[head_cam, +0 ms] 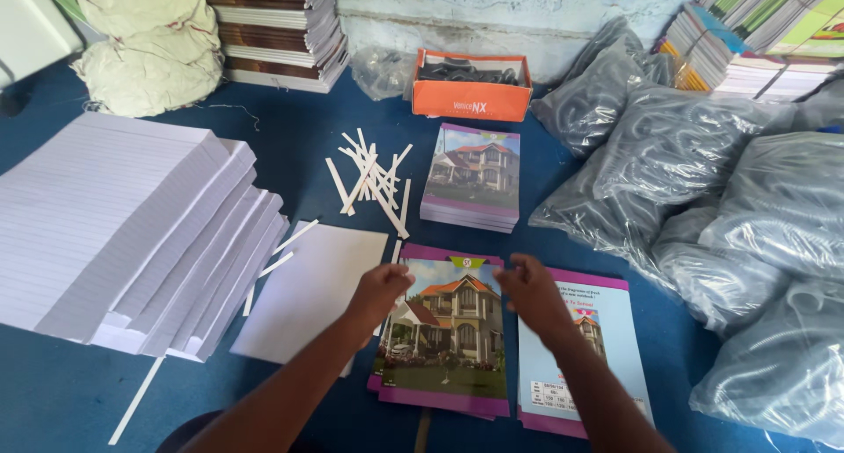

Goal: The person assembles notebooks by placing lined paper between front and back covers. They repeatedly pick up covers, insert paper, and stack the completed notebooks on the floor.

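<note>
A notebook cover (448,347) with a picture of a house and a purple border lies on a small pile on the blue floor in front of me. My left hand (380,290) rests on its upper left corner with fingers curled. My right hand (527,288) touches its upper right edge, fingers bent down. Beside it on the right lies a second pile of covers (607,330), back side up, pale blue with purple border. It is partly under my right forearm.
A stack of house-picture notebooks (473,176) sits farther back, with loose white paper strips (374,181) beside it. Large piles of lined paper (114,233) fill the left; a blank white sheet (308,290) lies nearby. Plastic bags of coils (730,216) crowd the right. An orange box (472,86) stands behind.
</note>
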